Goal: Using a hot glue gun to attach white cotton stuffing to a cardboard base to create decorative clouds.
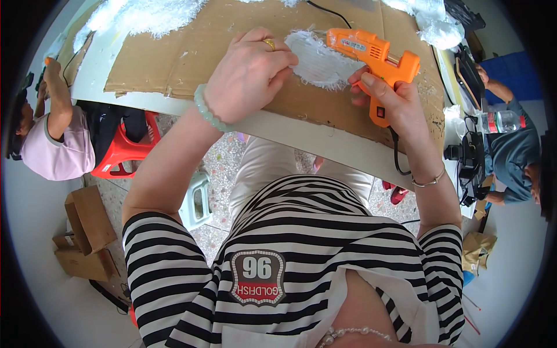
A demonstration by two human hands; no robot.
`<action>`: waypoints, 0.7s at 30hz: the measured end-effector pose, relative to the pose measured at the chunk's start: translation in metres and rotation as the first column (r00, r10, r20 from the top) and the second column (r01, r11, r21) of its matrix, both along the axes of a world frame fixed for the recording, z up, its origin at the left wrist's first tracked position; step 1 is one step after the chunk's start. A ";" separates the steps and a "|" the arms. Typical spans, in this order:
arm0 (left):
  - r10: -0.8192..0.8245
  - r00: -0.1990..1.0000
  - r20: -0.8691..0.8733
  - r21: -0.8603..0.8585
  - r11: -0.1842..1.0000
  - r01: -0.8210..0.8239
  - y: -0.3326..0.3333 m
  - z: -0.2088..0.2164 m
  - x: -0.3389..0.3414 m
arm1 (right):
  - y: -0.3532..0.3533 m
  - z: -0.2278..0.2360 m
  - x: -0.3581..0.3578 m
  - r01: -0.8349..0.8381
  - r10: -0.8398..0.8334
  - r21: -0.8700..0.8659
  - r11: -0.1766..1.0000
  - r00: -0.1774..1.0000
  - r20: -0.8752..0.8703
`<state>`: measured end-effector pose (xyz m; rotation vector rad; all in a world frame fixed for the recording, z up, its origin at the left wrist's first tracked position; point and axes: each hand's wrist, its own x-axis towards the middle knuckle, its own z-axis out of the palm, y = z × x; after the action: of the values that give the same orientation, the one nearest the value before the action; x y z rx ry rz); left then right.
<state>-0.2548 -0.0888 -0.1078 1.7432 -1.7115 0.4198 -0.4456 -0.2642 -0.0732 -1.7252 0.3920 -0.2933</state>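
My right hand (387,95) is wrapped round the handle of an orange hot glue gun (371,49). The gun's nozzle points left, over a white fabric piece (319,61) with frayed, fluffy edges. That piece lies on a sheet of brown cardboard (168,64). My left hand (252,69) is closed, its thumb and fingertips pinched together at the left edge of the white piece. Its fingertips are partly hidden by the hand itself. From the base of the glue gun a black cord (397,153) hangs down.
White fluffy material (145,17) lies at the far left, with more of it (438,26) at the far right. A clear plastic bottle (502,122) lies on its side at right. Other people sit left and right. A red stool (125,153) and cardboard boxes (90,223) stand below.
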 end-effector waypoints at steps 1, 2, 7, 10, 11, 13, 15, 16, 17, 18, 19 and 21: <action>0.006 1.000 0.021 0.009 1.000 -0.006 0.001 0.000 -0.003 | -0.001 -0.001 -0.001 -0.010 0.010 -0.004 1.000 1.000 0.008; 0.002 1.000 0.019 0.011 1.000 -0.002 0.002 0.002 -0.006 | -0.002 -0.001 -0.001 -0.022 0.023 -0.009 1.000 1.000 0.018; 0.030 0.995 0.098 0.018 0.999 -0.032 0.007 0.008 -0.022 | -0.001 0.000 -0.002 -0.028 0.027 0.001 1.000 0.998 0.057; 0.026 0.995 0.096 0.050 0.998 -0.031 0.009 0.006 -0.030 | 0.000 0.001 0.002 -0.057 0.057 0.004 0.998 0.994 0.094; 0.021 0.995 0.097 0.053 0.998 -0.027 0.008 0.005 -0.030 | 0.001 0.001 0.004 -0.077 0.077 0.000 0.997 0.991 0.110; 0.032 0.994 0.108 0.037 0.999 -0.037 0.006 0.004 -0.029 | 0.004 -0.002 0.011 -0.097 0.093 0.020 0.995 0.983 0.156; 0.030 0.993 0.112 0.057 0.998 -0.037 0.006 0.004 -0.029 | 0.008 -0.007 0.020 -0.121 0.111 0.037 0.992 0.973 0.203; 0.030 0.993 0.114 0.074 0.996 -0.039 0.007 0.004 -0.029 | 0.010 -0.010 0.024 -0.134 0.119 0.059 0.989 0.970 0.213; 0.028 0.993 0.115 0.075 0.996 -0.037 0.006 0.004 -0.029 | 0.011 -0.012 0.028 -0.148 0.127 0.078 0.986 0.967 0.223; 0.035 0.991 0.131 0.083 0.995 -0.046 0.006 0.004 -0.029 | 0.011 -0.015 0.032 -0.146 0.125 0.079 0.986 0.967 0.223; 0.042 0.988 0.147 0.091 0.994 -0.055 0.006 0.004 -0.029 | 0.010 -0.017 0.035 -0.145 0.129 0.079 0.986 0.975 0.181; 0.043 0.987 0.156 0.090 0.994 -0.058 0.007 0.004 -0.030 | 0.009 -0.020 0.040 -0.147 0.135 0.081 0.986 0.981 0.138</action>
<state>-0.2845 -0.0819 -0.1041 1.8678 -1.8237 0.5150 -0.4054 -0.2552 -0.0928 -1.6252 0.1820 -0.2810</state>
